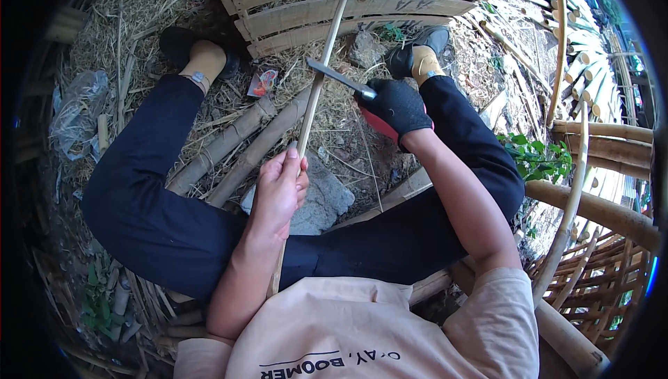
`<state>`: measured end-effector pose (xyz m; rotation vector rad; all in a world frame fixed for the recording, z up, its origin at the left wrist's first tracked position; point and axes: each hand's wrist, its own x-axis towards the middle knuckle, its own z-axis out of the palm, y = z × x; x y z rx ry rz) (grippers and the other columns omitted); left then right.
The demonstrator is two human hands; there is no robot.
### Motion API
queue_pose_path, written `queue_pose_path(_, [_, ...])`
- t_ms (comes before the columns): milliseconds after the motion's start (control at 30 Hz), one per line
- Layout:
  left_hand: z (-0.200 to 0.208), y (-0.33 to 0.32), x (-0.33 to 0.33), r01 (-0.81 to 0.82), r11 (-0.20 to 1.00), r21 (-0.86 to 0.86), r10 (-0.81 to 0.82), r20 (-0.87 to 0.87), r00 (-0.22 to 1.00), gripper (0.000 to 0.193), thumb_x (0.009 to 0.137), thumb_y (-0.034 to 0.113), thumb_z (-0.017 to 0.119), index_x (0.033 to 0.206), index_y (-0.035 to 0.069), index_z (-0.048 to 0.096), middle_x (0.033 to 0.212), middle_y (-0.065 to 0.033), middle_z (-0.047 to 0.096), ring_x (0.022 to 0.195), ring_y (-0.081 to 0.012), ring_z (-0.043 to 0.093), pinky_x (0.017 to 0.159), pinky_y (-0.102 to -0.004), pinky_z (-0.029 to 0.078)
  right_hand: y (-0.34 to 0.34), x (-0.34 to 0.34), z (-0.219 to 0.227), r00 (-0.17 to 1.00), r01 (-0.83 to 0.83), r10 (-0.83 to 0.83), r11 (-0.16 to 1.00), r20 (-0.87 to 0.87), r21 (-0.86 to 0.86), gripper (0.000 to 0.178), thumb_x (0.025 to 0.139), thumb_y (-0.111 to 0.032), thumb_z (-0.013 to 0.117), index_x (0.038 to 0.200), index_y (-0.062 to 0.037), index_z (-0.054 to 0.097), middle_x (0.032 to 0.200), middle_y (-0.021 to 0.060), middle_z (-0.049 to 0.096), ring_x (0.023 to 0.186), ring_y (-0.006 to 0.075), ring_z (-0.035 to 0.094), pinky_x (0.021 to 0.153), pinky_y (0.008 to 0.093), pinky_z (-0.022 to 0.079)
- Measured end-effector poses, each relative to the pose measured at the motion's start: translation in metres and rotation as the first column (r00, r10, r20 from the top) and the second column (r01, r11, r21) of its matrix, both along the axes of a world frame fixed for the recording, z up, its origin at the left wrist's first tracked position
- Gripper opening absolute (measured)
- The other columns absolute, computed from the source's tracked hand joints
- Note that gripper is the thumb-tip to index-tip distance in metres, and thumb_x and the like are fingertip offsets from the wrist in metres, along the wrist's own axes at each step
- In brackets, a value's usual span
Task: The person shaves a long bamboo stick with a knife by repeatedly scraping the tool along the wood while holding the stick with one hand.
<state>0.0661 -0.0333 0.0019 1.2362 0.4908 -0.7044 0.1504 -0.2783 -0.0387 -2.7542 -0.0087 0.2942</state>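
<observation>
My bare left hand [280,187] is closed around a long, thin bamboo strip [319,85], with the thumb lying along it. The strip runs from beside my waist up to the slatted wooden crate [362,9], where its far end meets the slats. On my right hand [396,107] is a black and red glove, its fingers wrapped round the handle of a knife [341,78]. The knife's blade lies across the strip above my left hand, touching or very close to it. Most of the knife's handle is hidden inside the glove.
Between my legs lie a grey stone [316,201] and bamboo poles [240,146] on straw-covered ground. A clear plastic bag [78,111] is at the left, a red wrapper [263,83] near my left foot. Bamboo rails [598,212], a woven basket [598,285] and stacked bamboo [591,76] stand right.
</observation>
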Motion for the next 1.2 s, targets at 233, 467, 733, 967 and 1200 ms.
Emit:
queue_pose_path(233, [0.004, -0.001, 0.002, -0.035, 0.999, -0.021, 0.036, 0.005, 0.999, 0.030, 0.111, 0.031, 0.041, 0.093, 0.009, 0.053, 0.059, 0.0099, 0.035, 0.043, 0.0013, 0.027, 0.039, -0.0178, 0.023, -0.027, 0.004, -0.008, 0.992, 0.119, -0.120, 0.993, 0.038, 0.008, 0.034, 0.089, -0.046, 0.064, 0.095, -0.0133, 0.073, 0.087, 0.0175, 0.072, 0.086, 0.0386, 0.070, 0.076, 0.0485, 0.055])
queue_pose_path(467, [-0.001, 0.001, 0.002, -0.038, 0.999, -0.038, 0.037, -0.007, 0.999, 0.030, 0.111, 0.030, 0.042, 0.093, 0.009, 0.053, 0.060, 0.0097, 0.036, 0.043, 0.0010, 0.028, 0.039, -0.0187, 0.023, 0.008, -0.014, 0.011, 0.998, -0.041, 0.047, 0.985, -0.032, 0.166, 0.032, 0.089, -0.044, 0.068, 0.097, -0.0135, 0.073, 0.084, 0.0188, 0.071, 0.081, 0.0395, 0.069, 0.073, 0.0473, 0.054])
queue_pose_path(733, [-0.006, -0.001, -0.002, -0.030, 0.995, 0.093, 0.025, 0.056, 0.998, 0.037, 0.110, 0.033, 0.042, 0.087, 0.006, 0.056, 0.061, 0.0070, 0.042, 0.048, -0.0010, 0.033, 0.044, -0.0209, 0.025, 0.032, -0.036, 0.017, 0.969, -0.218, 0.229, 0.970, -0.098, 0.111, 0.029, 0.082, -0.035, 0.070, 0.102, -0.0159, 0.074, 0.082, 0.0175, 0.071, 0.079, 0.0393, 0.069, 0.073, 0.0482, 0.055])
queue_pose_path(967, [-0.009, -0.005, -0.004, 0.004, 0.959, 0.283, -0.057, 0.179, 0.982, 0.037, 0.111, 0.030, 0.040, 0.086, 0.007, 0.055, 0.060, 0.0069, 0.041, 0.048, -0.0009, 0.033, 0.043, -0.0217, 0.025, 0.018, -0.018, 0.005, 0.994, -0.077, 0.078, 0.997, -0.076, 0.017, 0.023, 0.082, -0.031, 0.065, 0.095, -0.0145, 0.074, 0.082, 0.0166, 0.072, 0.081, 0.0371, 0.071, 0.075, 0.0472, 0.056])
queue_pose_path(1200, [-0.001, -0.004, 0.000, -0.001, 0.985, 0.170, -0.017, 0.100, 0.995, 0.033, 0.111, 0.032, 0.040, 0.091, 0.009, 0.053, 0.059, 0.0091, 0.036, 0.044, 0.0007, 0.028, 0.040, -0.0191, 0.023, -0.024, 0.008, -0.003, 0.995, 0.092, -0.094, 0.994, -0.024, -0.062, 0.031, 0.086, -0.038, 0.064, 0.101, -0.0131, 0.076, 0.087, 0.0185, 0.073, 0.083, 0.0383, 0.071, 0.078, 0.0477, 0.056])
